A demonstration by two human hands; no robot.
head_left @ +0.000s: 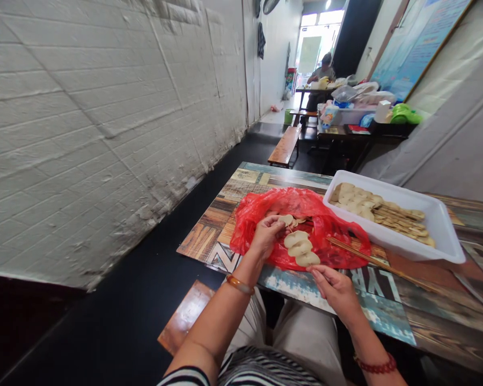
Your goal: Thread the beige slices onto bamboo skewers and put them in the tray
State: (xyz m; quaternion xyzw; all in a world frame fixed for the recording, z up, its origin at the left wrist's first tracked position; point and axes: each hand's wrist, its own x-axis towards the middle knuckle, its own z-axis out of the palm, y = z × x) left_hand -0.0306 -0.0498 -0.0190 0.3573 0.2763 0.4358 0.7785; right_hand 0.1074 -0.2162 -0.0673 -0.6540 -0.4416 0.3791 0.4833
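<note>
My right hand is closed in a pinch at the near end of a skewer of thin, pale round slices, which overlap in a row over the red plastic bag. My left hand is at the bag's opening, thumb and fingers pinched at a pale slice. More loose slices show inside the bag just past its fingertips. Most of the skewer's stick is hidden by the slices. The bag lies crumpled and open on the wood-patterned table.
A white plastic tub at the right holds several filled skewers. Bare sticks lie across the bag's right side. A bench and a cluttered table stand farther back, with a person seated beyond. A wall runs along the left.
</note>
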